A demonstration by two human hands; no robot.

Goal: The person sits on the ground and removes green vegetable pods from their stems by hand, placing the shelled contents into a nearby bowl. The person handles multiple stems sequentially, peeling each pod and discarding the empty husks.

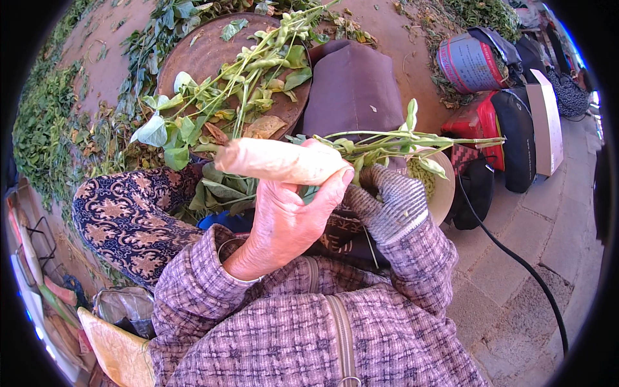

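My bare left hand (285, 217) pinches a pale, tube-shaped roll (278, 159) between thumb and fingers, held close to the camera; what it is made of is unclear. My right hand (394, 203), in a striped knit glove, is at a green bean stalk with pods (411, 140). Its curled fingers are among the pods, but whether they grip the stalk is hidden. Behind the glove stands a pale bowl (445, 198) holding shelled green beans (423, 179). More bean stalks with pods and leaves (256, 67) lie across a round brown board (193, 58) beyond my left hand.
A purple-brown covered bundle (353, 92) sits ahead. At right are a printed sack (469, 63), a red bag (476, 121), a black case (515, 140), a white box (546, 123) and a black cable (520, 261) across the paving. Heaped bean plants (43, 130) lie at left.
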